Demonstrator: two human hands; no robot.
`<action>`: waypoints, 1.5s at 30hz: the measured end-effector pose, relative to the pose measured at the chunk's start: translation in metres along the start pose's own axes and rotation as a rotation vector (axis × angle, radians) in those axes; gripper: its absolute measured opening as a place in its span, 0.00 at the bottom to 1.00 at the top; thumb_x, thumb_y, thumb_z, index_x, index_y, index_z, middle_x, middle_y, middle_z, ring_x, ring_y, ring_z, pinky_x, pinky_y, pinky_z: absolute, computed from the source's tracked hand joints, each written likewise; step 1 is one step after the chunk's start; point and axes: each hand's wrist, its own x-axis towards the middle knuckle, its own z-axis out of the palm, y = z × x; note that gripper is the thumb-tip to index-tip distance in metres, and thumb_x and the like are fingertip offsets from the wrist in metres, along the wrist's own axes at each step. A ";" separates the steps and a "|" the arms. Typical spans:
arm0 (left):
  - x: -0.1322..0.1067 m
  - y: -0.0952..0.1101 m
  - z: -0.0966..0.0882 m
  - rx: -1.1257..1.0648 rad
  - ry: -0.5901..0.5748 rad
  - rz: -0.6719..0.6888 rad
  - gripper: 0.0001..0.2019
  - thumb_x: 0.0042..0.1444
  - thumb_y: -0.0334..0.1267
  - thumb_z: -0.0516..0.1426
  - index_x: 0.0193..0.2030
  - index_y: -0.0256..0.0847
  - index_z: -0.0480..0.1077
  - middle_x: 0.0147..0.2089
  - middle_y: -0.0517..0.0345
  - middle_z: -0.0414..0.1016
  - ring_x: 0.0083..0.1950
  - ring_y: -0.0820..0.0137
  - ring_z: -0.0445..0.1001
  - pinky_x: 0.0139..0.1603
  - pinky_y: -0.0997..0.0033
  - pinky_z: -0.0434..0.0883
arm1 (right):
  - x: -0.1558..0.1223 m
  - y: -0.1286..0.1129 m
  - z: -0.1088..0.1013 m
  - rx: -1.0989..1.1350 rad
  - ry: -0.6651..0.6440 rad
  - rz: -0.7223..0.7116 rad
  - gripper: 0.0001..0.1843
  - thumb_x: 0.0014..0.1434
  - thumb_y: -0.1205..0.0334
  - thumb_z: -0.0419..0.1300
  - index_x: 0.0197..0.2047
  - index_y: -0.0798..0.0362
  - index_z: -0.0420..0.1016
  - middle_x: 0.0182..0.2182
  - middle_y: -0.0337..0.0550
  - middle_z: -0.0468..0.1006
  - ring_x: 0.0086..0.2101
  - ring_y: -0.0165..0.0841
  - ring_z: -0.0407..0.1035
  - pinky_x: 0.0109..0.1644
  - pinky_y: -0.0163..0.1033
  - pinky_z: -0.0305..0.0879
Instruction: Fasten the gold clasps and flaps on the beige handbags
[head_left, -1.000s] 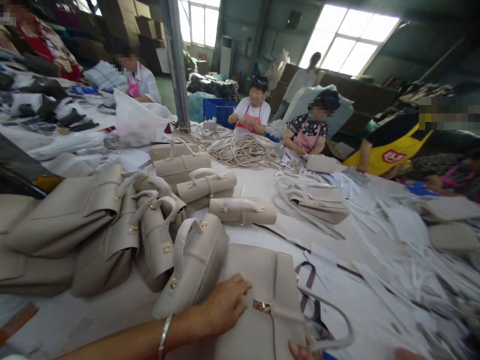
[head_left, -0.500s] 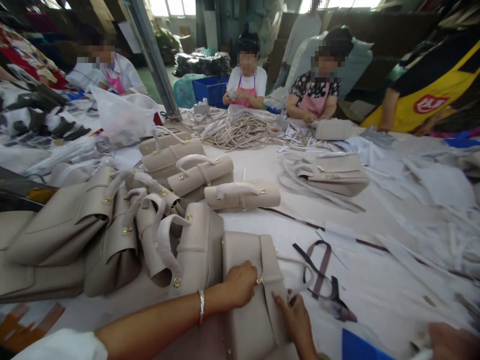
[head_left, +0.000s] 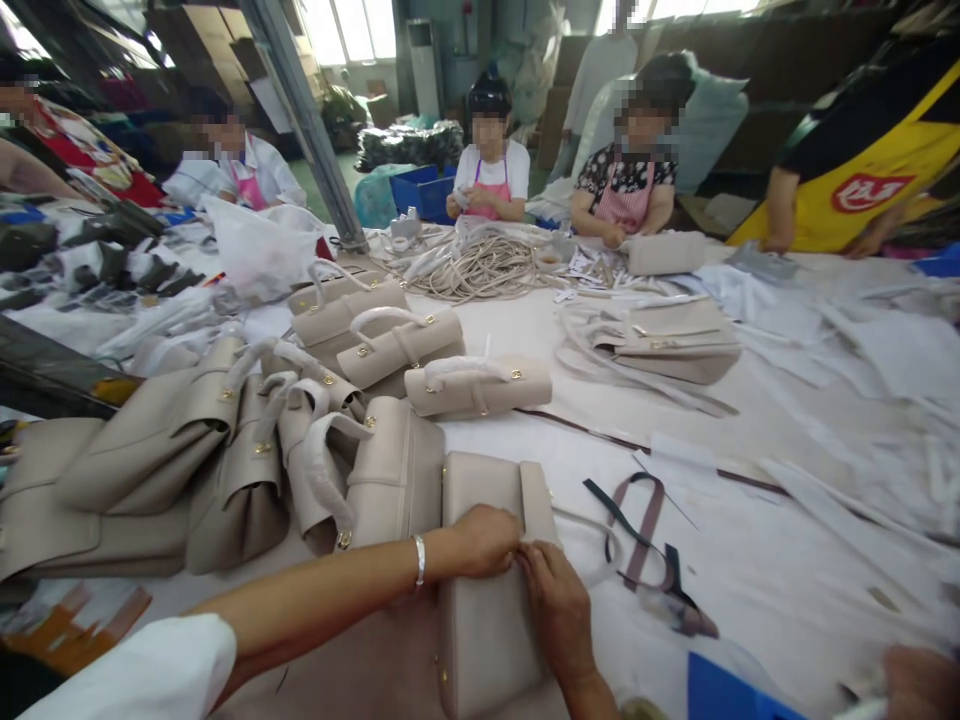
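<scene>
A beige handbag lies flat on the table right in front of me. My left hand, with a silver bangle on the wrist, is closed on the bag's flap strap near its clasp. My right hand meets it from the right, fingers pinched on the same strap. The clasp itself is hidden under my fingers. The bag's wrapped handle loops out to the right.
A row of finished beige handbags leans at my left, more further back. Dark ribbon strips lie right of my hands. Cords pile up mid-table. Several people sit around the far side. White paper scraps cover the right.
The view tilted down and steadied. My right hand came up from the bag's lower edge to the strap and now meets my left hand at the clasp.
</scene>
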 end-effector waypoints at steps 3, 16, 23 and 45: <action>0.000 -0.003 -0.002 -0.051 0.007 -0.015 0.11 0.53 0.40 0.55 0.39 0.35 0.70 0.38 0.47 0.77 0.38 0.58 0.76 0.36 0.64 0.74 | 0.004 0.009 -0.006 -0.068 -0.021 -0.114 0.10 0.64 0.70 0.51 0.47 0.53 0.70 0.38 0.46 0.72 0.40 0.35 0.68 0.47 0.41 0.66; 0.009 -0.007 -0.004 -0.171 -0.037 -0.057 0.09 0.52 0.40 0.54 0.34 0.37 0.71 0.34 0.47 0.78 0.35 0.59 0.77 0.30 0.69 0.71 | 0.036 0.026 -0.030 -0.318 -0.205 -0.503 0.15 0.58 0.78 0.47 0.43 0.54 0.67 0.33 0.45 0.70 0.33 0.36 0.66 0.36 0.41 0.68; 0.008 -0.008 -0.008 -0.193 -0.022 -0.046 0.08 0.51 0.39 0.54 0.33 0.37 0.70 0.33 0.49 0.77 0.35 0.59 0.77 0.30 0.69 0.71 | 0.039 0.031 -0.022 -0.317 -0.270 -0.482 0.12 0.57 0.78 0.48 0.38 0.52 0.64 0.32 0.43 0.66 0.31 0.36 0.63 0.33 0.42 0.65; 0.003 -0.008 -0.019 -0.254 -0.054 -0.049 0.11 0.55 0.43 0.54 0.38 0.37 0.68 0.38 0.50 0.77 0.38 0.58 0.77 0.34 0.67 0.72 | 0.026 0.023 -0.015 -0.276 -0.111 -0.377 0.10 0.60 0.76 0.49 0.39 0.54 0.65 0.32 0.44 0.69 0.34 0.36 0.66 0.37 0.41 0.66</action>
